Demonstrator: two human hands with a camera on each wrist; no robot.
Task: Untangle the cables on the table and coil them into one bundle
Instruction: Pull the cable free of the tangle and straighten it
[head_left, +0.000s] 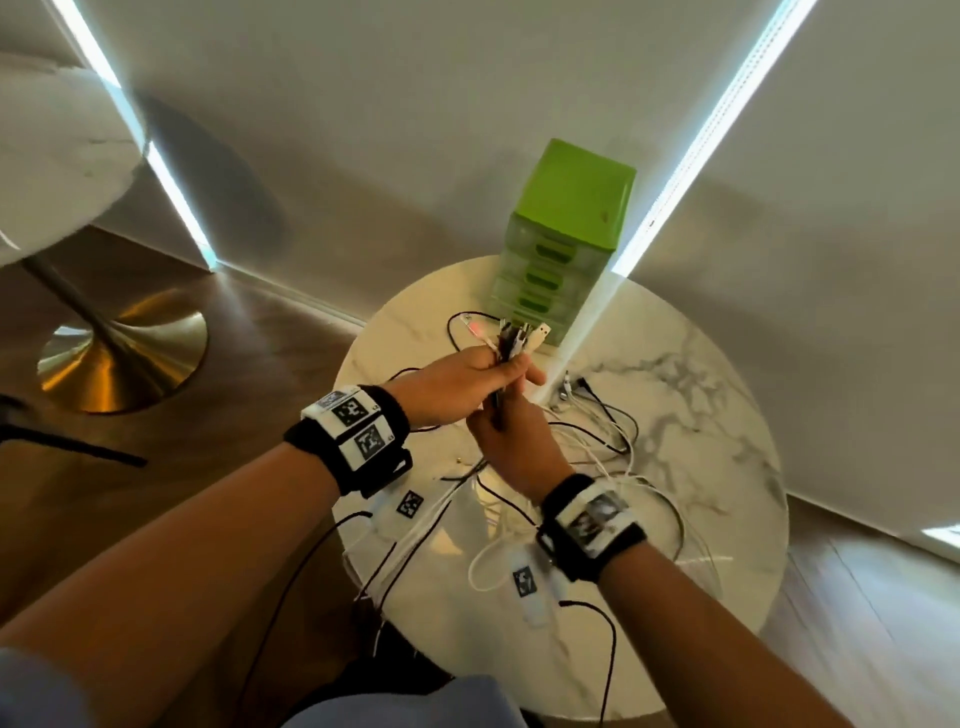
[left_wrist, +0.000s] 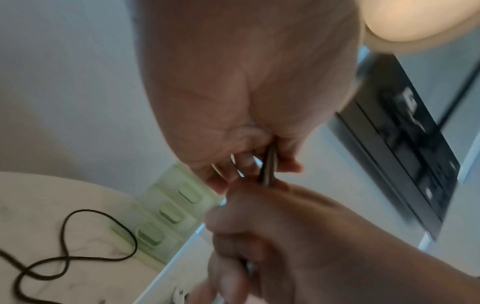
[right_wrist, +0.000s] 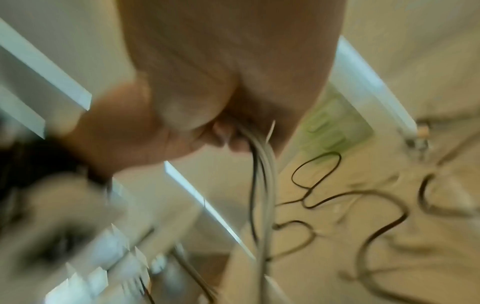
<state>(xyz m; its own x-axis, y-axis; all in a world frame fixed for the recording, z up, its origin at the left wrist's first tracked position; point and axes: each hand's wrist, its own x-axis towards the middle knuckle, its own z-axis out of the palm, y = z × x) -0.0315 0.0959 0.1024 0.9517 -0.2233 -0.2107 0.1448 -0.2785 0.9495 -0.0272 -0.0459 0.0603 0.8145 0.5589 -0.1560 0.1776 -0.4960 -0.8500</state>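
Both fists, left hand (head_left: 457, 382) above right hand (head_left: 511, 447), round cables (head_left: 511, 340).

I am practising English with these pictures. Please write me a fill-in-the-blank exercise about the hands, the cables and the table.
1. The left hand grips the plug ends of the ____.
2. The drawer unit behind the hands is ____ in colour.
3. The right hand grips the same strands just ____ the left hand.
4. The table has a ____ top.

Missing words: cables; green; below; marble

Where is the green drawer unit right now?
In the head view the green drawer unit stands at the far edge of the round marble table, just beyond the cable ends held up by the left hand.
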